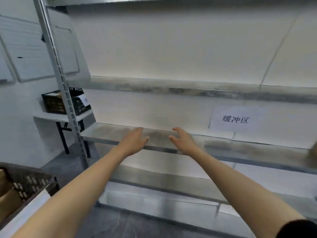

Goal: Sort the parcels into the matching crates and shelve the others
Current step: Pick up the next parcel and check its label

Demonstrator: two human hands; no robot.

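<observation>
Head view shows a tall metal rack [188,91] filling most of the wall, and both arms reach toward its lower shelf [106,134]. The left hand [135,141] and the right hand [181,141] hover just above the front edge of this shelf, near each other, with fingers loose and spread, grasping nothing. The cardboard parcels [6,200] lie low and to the left of the person, inside a dark crate [30,182], well apart from both hands. I judge the left hand is nearer; their long axis I cannot tell. The post [58,66] of the rack stands beside that path. A second crate [56,103] sits on a small table [51,116] behind the post. A paper sign [235,119] hangs behind the shelf. A brown shape [313,152] at the right edge is too blurred to name.
</observation>
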